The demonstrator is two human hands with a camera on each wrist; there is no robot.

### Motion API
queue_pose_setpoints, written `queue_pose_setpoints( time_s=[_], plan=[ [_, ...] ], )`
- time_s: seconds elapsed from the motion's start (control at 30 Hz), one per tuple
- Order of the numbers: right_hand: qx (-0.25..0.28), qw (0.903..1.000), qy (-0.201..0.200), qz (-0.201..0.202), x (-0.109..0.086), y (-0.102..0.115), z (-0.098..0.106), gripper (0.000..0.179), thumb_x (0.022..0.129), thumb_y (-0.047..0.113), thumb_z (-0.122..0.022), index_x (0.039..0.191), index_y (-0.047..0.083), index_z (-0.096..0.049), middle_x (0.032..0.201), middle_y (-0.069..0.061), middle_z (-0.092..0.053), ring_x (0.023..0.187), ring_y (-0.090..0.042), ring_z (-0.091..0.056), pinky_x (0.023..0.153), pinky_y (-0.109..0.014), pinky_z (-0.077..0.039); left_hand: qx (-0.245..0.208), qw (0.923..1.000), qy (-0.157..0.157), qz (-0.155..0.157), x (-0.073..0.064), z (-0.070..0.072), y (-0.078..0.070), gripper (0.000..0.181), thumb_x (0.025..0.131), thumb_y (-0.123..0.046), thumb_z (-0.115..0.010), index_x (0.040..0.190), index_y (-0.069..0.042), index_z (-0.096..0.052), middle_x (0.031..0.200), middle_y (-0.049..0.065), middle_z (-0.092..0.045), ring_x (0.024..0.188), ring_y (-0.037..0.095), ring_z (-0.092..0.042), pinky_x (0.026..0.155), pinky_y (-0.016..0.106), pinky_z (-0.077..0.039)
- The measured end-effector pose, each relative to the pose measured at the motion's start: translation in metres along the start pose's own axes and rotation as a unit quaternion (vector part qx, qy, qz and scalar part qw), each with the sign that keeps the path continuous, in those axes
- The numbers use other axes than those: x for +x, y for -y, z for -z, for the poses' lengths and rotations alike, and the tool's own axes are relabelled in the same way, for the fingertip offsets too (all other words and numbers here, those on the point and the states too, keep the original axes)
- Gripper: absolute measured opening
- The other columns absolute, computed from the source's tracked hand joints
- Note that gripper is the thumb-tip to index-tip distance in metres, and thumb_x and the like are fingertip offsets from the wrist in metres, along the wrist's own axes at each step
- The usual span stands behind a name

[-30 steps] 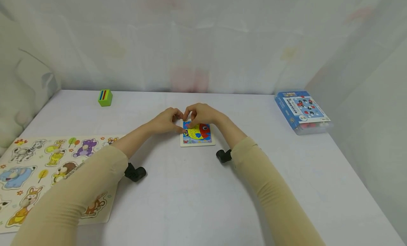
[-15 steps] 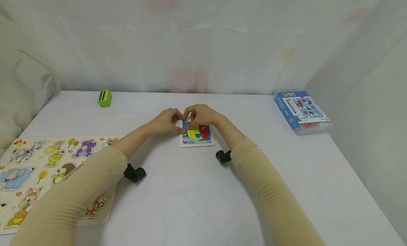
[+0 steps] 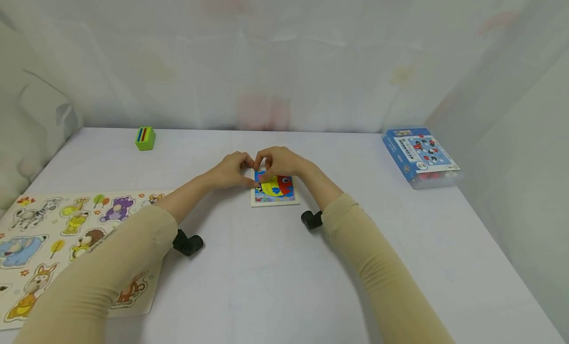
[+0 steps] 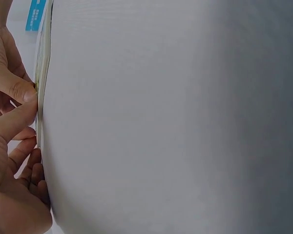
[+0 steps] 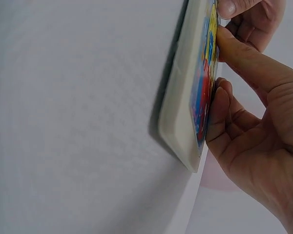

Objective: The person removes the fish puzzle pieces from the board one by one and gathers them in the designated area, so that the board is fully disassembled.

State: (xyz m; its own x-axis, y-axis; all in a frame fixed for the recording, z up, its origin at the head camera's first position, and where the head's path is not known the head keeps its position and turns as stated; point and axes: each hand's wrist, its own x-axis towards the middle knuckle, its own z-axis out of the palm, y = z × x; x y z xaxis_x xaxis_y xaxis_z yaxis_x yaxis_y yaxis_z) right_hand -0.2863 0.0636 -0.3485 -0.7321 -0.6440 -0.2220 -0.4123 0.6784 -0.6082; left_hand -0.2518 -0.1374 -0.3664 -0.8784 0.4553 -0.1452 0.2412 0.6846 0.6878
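Observation:
A small square jigsaw puzzle (image 3: 284,187) with a pale frame and a red-and-yellow fish picture lies flat on the white table. My left hand (image 3: 227,171) holds its left edge, thumb near the middle of that side and fingers bent toward the far corner. From the far side, my right hand (image 3: 284,161) reaches over with bent fingers at the far left corner and thumb on the picture. The right wrist view shows the right thumb (image 5: 237,48) against the picture and the other fingertips along the edge. The hands hide the puzzle's upper left part.
A large animal puzzle board (image 3: 146,284) lies at the left, partly under my left forearm. A green block (image 3: 145,138) with coloured stripes stands at the back left. At the back right sits a blue box (image 3: 420,156). Black wrist mounts (image 3: 188,242) hang beneath both forearms.
Both hands stay at the same spots on the puzzle, with hardly any finger movement. The whole head view shifts very slightly.

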Motion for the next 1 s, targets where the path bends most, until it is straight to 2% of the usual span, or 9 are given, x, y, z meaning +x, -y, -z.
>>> queue_pose_setpoints(
  time_s=[0.47, 1.0],
  plan=[
    [-0.008, 0.9999, 0.000, -0.011, -0.0028, 0.0025, -0.0002, 0.027, 0.085, 0.026, -0.077, 0.109, 0.022, -0.065, 0.090, -0.001, -0.056, 0.084, -0.017, -0.052, 0.072, -0.024, -0.040, -0.010, 0.9999, 0.003, 0.002, 0.0011, 0.0003, 0.0042, 0.053, 0.080, -0.025, -0.080, 0.121, -0.003, -0.054, 0.132, 0.017, -0.050, 0.126, 0.033, -0.040, 0.112, 0.053, -0.032],
    [-0.030, 0.9995, 0.006, -0.007, -0.0025, 0.0039, 0.0012, 0.023, 0.086, 0.028, -0.077, 0.104, 0.020, -0.064, 0.094, -0.002, -0.057, 0.091, -0.019, -0.052, 0.073, -0.026, -0.041, -0.013, 0.9999, 0.005, -0.003, 0.0002, 0.0000, 0.0053, 0.056, 0.081, -0.025, -0.079, 0.125, -0.003, -0.053, 0.134, 0.016, -0.049, 0.127, 0.032, -0.040, 0.113, 0.052, -0.031]
  ],
)
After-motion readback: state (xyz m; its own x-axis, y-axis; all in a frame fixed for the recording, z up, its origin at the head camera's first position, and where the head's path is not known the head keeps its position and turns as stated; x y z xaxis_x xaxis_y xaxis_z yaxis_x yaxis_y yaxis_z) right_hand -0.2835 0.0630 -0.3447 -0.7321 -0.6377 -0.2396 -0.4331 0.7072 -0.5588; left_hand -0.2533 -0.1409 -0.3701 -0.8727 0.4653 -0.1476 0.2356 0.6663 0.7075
